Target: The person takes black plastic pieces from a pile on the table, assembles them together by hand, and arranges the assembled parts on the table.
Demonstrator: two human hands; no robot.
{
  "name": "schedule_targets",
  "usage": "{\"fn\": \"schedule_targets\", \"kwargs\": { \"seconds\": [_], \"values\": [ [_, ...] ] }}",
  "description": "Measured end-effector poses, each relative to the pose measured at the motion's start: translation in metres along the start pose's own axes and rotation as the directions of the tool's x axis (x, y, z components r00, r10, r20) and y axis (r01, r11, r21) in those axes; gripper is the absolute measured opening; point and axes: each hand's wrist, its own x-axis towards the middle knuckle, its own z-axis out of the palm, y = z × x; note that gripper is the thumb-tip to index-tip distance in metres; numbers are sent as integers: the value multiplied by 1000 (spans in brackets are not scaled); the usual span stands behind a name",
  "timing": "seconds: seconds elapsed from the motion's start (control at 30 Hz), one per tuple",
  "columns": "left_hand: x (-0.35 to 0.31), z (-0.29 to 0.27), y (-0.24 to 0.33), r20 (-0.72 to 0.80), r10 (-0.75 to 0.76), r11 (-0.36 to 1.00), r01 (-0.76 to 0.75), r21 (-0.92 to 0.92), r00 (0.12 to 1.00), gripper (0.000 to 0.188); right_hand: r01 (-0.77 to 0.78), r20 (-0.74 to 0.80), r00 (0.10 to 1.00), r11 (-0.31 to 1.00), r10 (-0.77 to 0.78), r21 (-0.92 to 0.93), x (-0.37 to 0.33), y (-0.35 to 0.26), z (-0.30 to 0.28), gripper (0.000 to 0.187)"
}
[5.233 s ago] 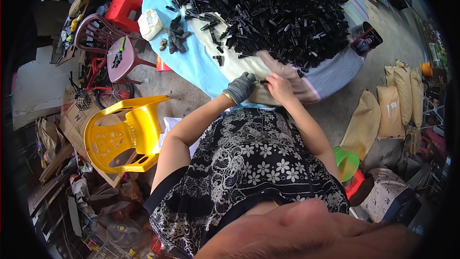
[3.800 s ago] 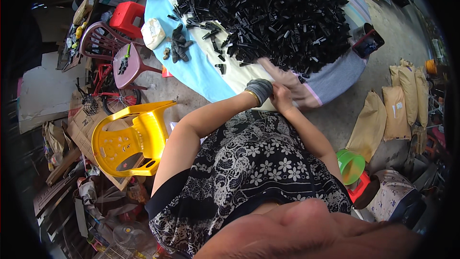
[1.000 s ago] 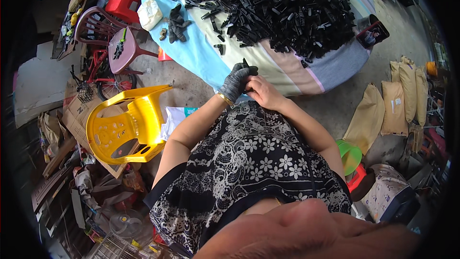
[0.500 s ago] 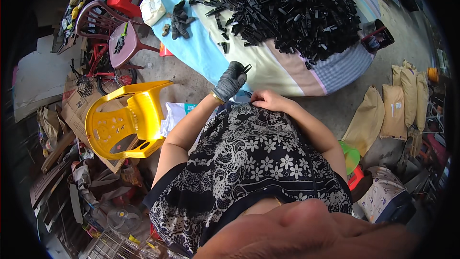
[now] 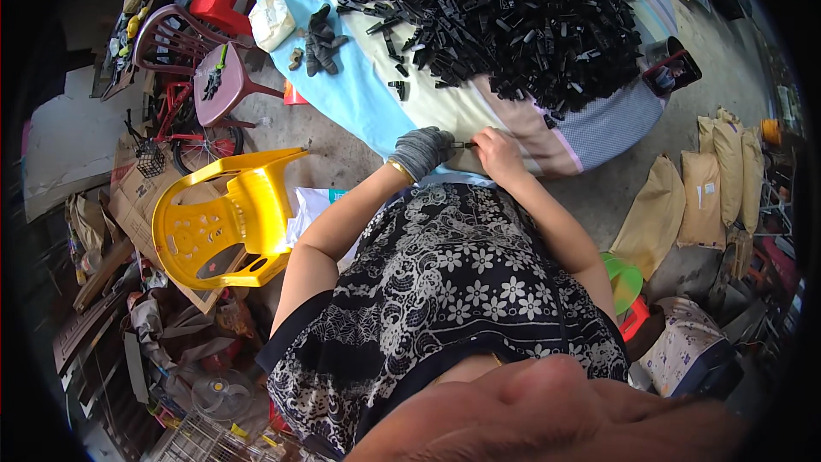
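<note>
My left hand [image 5: 421,152], in a grey knit glove, is closed round a small black plastic clip [image 5: 462,145] that sticks out toward the right. The bare fingers of my right hand [image 5: 499,154] are pinched at the clip's other end; any smaller part between them is too small to make out. Both hands are just above the near edge of a striped cloth [image 5: 509,124]. Farther off on this cloth lies a big heap of similar black clips [image 5: 513,26], with a few loose ones on its left side.
A spare grey glove [image 5: 322,41] and a white bag [image 5: 272,23] lie on the cloth's left part. A phone [image 5: 673,74] leans at its right edge. To my left stand a yellow plastic chair [image 5: 278,197] and a pink chair [image 5: 224,90]. Brown paper sacks [image 5: 701,192] stand at the right.
My right hand has risen from my lap, moving forward and right to the clip. My left hand has turned and shifted slightly nearer, bringing the clip level between both hands.
</note>
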Motion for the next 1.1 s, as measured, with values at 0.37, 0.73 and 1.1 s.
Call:
{"fn": "schedule_targets", "kwargs": {
  "seconds": [0.37,0.73,1.1],
  "values": [
    [8,-5,12,-8,52,992,-50,116,999,19,38,-8,999,995,-39,-92,4,-3,1,6],
    [17,-3,26,36,24,952,-34,304,999,17,45,-38,998,997,-48,-67,8,-6,5,3],
    [52,7,45,254,-5,936,-85,342,967,17,85,-101,991,996,-85,-9,5,4,-2,12]
  ]
}}
